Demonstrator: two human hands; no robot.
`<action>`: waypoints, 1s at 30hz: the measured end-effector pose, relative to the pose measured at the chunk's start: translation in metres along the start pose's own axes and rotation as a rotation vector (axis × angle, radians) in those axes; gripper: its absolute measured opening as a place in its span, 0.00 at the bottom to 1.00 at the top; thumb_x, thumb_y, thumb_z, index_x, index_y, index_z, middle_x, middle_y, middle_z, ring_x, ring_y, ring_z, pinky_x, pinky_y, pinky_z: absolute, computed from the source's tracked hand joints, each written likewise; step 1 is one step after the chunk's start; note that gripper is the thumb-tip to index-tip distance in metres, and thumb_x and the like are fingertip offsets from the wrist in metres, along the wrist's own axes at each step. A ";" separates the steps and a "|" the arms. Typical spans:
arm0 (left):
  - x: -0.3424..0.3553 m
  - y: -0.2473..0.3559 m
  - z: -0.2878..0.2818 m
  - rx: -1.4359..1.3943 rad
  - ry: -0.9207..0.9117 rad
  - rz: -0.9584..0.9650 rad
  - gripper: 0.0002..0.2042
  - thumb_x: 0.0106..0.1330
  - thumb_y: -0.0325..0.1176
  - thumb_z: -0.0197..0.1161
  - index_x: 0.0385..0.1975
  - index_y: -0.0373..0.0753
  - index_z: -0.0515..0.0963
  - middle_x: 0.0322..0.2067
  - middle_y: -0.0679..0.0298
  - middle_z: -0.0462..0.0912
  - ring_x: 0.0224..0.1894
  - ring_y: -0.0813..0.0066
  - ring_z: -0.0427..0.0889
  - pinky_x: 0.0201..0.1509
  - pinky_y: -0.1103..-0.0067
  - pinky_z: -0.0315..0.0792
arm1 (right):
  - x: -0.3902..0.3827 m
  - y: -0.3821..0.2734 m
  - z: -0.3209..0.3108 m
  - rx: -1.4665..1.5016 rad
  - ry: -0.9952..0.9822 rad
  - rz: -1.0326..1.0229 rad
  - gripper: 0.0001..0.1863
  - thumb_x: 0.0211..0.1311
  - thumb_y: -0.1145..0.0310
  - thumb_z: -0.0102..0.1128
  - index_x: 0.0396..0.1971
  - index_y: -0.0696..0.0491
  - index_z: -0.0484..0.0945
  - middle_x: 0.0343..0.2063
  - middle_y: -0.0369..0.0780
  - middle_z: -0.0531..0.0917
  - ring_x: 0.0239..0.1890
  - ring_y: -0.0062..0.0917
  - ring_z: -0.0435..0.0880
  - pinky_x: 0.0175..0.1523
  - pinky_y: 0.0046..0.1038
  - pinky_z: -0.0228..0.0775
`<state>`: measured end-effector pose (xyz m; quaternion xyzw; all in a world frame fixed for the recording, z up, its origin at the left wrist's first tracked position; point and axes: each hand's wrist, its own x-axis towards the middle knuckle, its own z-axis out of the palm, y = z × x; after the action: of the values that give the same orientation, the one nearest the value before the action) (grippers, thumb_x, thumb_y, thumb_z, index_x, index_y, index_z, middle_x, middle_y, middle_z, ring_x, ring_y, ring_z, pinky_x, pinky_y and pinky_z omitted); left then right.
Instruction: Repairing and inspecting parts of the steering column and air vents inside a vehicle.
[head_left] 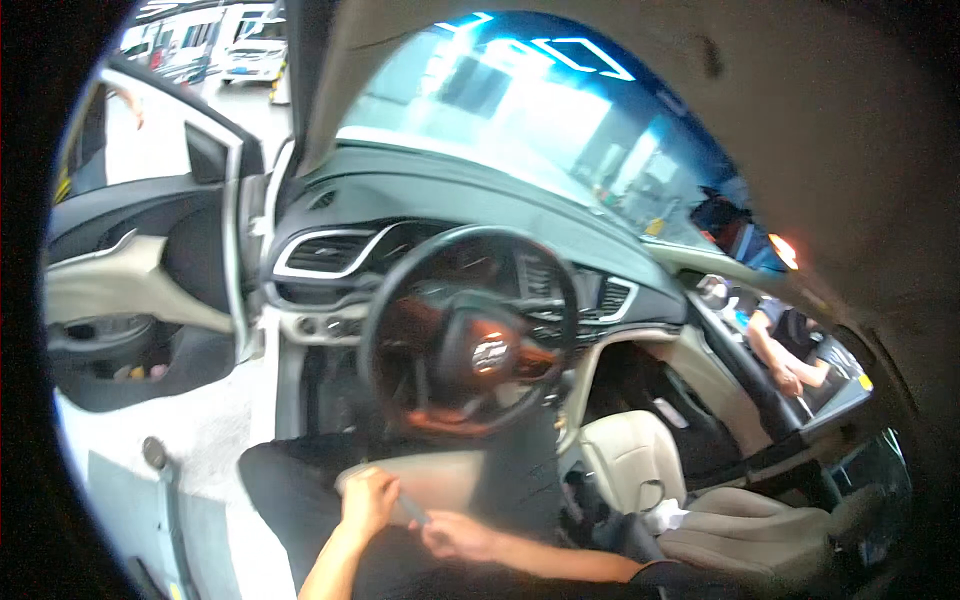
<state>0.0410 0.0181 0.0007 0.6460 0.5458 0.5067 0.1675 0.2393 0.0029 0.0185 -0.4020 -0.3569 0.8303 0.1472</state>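
Observation:
Both my hands are together low in front of the steering wheel [371,335], above my dark-clothed lap. A thin, grey, strip-like tool [411,509] spans the gap between them. My left hand [368,500] is closed in a fist at its upper left end. At its lower right end, the fingers of my right hand [455,535] are curled around it. The fingers cover both ends, and blur hides the tool's exact kind.
The driver's door [190,235] stands wide to the left, with a person [92,150] beyond it. The dashboard [440,190] stretches ahead. On my right are the beige passenger seat [630,445], a crumpled white item [664,516] and another person [785,350] outside the far window.

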 end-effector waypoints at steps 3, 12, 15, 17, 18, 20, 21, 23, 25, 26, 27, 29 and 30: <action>-0.009 -0.018 -0.010 -0.029 0.031 -0.030 0.04 0.53 0.28 0.64 0.25 0.34 0.81 0.22 0.55 0.80 0.27 0.60 0.81 0.33 0.72 0.73 | 0.013 -0.004 0.028 -0.096 0.057 0.031 0.14 0.66 0.68 0.40 0.49 0.56 0.68 0.21 0.36 0.71 0.17 0.17 0.64 0.23 0.20 0.56; -0.002 -0.028 -0.013 -0.138 -0.216 -0.276 0.10 0.56 0.36 0.62 0.32 0.36 0.79 0.28 0.55 0.83 0.33 0.60 0.84 0.38 0.69 0.76 | 0.019 0.013 0.041 -0.136 0.184 0.117 0.13 0.66 0.71 0.41 0.47 0.57 0.68 0.23 0.40 0.72 0.22 0.21 0.67 0.27 0.20 0.58; 0.011 -0.009 -0.025 -0.024 -0.491 -0.307 0.12 0.57 0.34 0.59 0.39 0.38 0.80 0.34 0.50 0.83 0.40 0.55 0.82 0.45 0.66 0.75 | 0.007 0.016 0.060 -0.164 0.227 -0.015 0.08 0.62 0.73 0.43 0.37 0.56 0.72 0.19 0.38 0.72 0.20 0.23 0.69 0.26 0.24 0.64; 0.004 -0.012 -0.028 -0.009 -0.495 -0.296 0.10 0.57 0.34 0.58 0.35 0.38 0.80 0.35 0.49 0.81 0.41 0.51 0.80 0.45 0.64 0.74 | 0.009 0.021 0.068 -0.241 0.185 -0.047 0.09 0.64 0.73 0.42 0.41 0.56 0.69 0.19 0.37 0.71 0.19 0.21 0.68 0.24 0.23 0.63; 0.002 -0.013 -0.021 -0.023 -0.398 -0.273 0.09 0.57 0.33 0.58 0.33 0.38 0.80 0.34 0.50 0.81 0.39 0.49 0.80 0.43 0.63 0.74 | 0.011 0.021 0.065 -0.173 0.230 -0.028 0.09 0.64 0.72 0.42 0.41 0.56 0.69 0.19 0.37 0.71 0.17 0.21 0.67 0.24 0.22 0.62; -0.010 -0.027 -0.009 -0.123 -0.235 -0.211 0.07 0.51 0.27 0.60 0.30 0.33 0.77 0.31 0.47 0.80 0.40 0.50 0.79 0.42 0.63 0.73 | 0.019 0.027 0.058 -0.246 0.238 -0.034 0.07 0.65 0.70 0.45 0.39 0.55 0.70 0.18 0.36 0.71 0.16 0.20 0.67 0.22 0.20 0.61; -0.010 -0.021 -0.014 -0.088 -0.221 -0.189 0.07 0.51 0.25 0.59 0.30 0.33 0.77 0.31 0.46 0.79 0.40 0.50 0.79 0.43 0.63 0.73 | 0.022 0.029 0.054 -0.248 0.264 -0.032 0.07 0.65 0.69 0.46 0.38 0.54 0.71 0.18 0.35 0.71 0.16 0.19 0.67 0.21 0.20 0.60; -0.011 -0.031 0.005 -0.065 -0.226 -0.191 0.07 0.53 0.24 0.57 0.32 0.33 0.76 0.35 0.47 0.77 0.41 0.50 0.78 0.43 0.64 0.73 | 0.025 0.035 0.045 -0.370 0.232 -0.083 0.06 0.65 0.68 0.47 0.37 0.54 0.71 0.17 0.35 0.71 0.15 0.18 0.67 0.20 0.20 0.60; -0.010 -0.045 0.023 -0.005 -0.235 -0.186 0.08 0.58 0.26 0.52 0.34 0.33 0.76 0.37 0.47 0.75 0.42 0.51 0.78 0.43 0.64 0.73 | 0.028 0.034 0.049 -0.487 0.219 -0.156 0.06 0.65 0.67 0.48 0.36 0.53 0.71 0.16 0.34 0.72 0.15 0.17 0.67 0.19 0.19 0.59; -0.010 -0.048 0.029 0.026 -0.233 -0.166 0.08 0.58 0.26 0.51 0.34 0.33 0.75 0.36 0.47 0.75 0.41 0.51 0.78 0.43 0.64 0.73 | 0.024 0.033 0.055 -0.455 0.260 -0.147 0.06 0.65 0.67 0.48 0.35 0.53 0.71 0.16 0.34 0.72 0.14 0.17 0.67 0.19 0.19 0.59; -0.008 -0.046 0.022 0.055 -0.237 -0.144 0.08 0.58 0.26 0.51 0.35 0.33 0.75 0.36 0.47 0.75 0.40 0.51 0.78 0.44 0.64 0.73 | 0.024 0.033 0.058 -0.421 0.305 -0.138 0.07 0.66 0.66 0.48 0.34 0.53 0.71 0.15 0.34 0.72 0.14 0.16 0.67 0.19 0.20 0.59; -0.007 -0.042 0.010 0.064 -0.253 -0.166 0.08 0.58 0.26 0.51 0.35 0.33 0.75 0.35 0.47 0.75 0.40 0.51 0.78 0.43 0.64 0.73 | 0.029 0.036 0.056 -0.455 0.250 -0.190 0.07 0.65 0.65 0.49 0.33 0.53 0.72 0.14 0.33 0.72 0.13 0.16 0.66 0.18 0.19 0.58; -0.008 -0.036 0.005 0.053 -0.274 -0.195 0.08 0.58 0.25 0.51 0.35 0.33 0.75 0.35 0.47 0.75 0.40 0.51 0.78 0.43 0.64 0.73 | 0.027 0.035 0.060 -0.460 0.262 -0.187 0.07 0.65 0.65 0.50 0.32 0.53 0.72 0.14 0.33 0.72 0.12 0.16 0.66 0.17 0.19 0.58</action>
<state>0.0265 0.0252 -0.0327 0.6571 0.5912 0.3805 0.2717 0.1771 -0.0359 0.0042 -0.4941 -0.5493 0.6513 0.1730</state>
